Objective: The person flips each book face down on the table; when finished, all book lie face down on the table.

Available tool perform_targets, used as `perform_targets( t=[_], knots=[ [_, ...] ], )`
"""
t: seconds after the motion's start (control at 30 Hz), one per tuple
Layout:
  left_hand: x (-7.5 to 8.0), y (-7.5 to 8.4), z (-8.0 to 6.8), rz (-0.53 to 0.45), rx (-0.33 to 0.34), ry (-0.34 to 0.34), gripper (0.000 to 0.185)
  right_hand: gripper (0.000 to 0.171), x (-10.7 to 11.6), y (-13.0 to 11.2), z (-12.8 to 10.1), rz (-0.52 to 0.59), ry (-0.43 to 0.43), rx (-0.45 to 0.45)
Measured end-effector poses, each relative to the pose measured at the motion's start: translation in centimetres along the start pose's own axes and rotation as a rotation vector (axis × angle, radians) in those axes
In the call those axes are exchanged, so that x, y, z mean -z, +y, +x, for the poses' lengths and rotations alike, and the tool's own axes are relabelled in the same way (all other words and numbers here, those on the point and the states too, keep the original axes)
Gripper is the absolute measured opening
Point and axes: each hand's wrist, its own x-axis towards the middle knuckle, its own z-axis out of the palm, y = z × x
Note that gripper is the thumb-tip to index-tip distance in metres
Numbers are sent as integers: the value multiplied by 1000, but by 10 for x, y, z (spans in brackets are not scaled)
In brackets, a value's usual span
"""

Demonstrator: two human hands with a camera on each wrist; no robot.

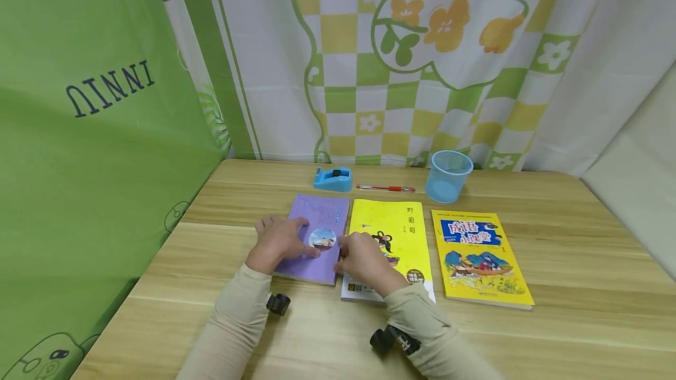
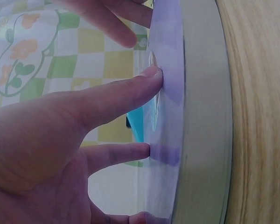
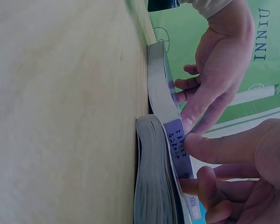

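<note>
A purple book (image 1: 308, 271) with a round picture on its cover lies flat on the table. My left hand (image 1: 282, 239) rests on it, thumb by the round picture and fingers spread. In the left wrist view, the left thumb (image 2: 126, 93) and fingertips touch the purple cover (image 2: 170, 88). My right hand (image 1: 367, 260) is at the purple book's right edge, over the yellow book (image 1: 388, 216). In the right wrist view, its thumb (image 3: 224, 148) touches the purple spine (image 3: 177, 144), while other fingers bend beside the yellow book's page edges (image 3: 154, 172).
Another yellow book (image 1: 480, 263) with a blue title panel lies at the right. Behind the books are a blue tape dispenser (image 1: 334, 180), a red pen (image 1: 385, 188) and a blue translucent cup (image 1: 448, 177). A patterned curtain (image 1: 343, 98) hangs along the wooden table's back edge.
</note>
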Motion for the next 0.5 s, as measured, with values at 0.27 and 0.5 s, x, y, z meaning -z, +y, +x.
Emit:
perform_targets(
  t=[0.27, 0.5],
  knots=[
    [1, 2, -1, 3, -5, 4, 85, 17, -2, -3, 0, -62, 12, 18],
    [0, 1, -1, -3, -18, 6, 84, 25, -3, -6, -1, -103, 42, 43]
  ],
)
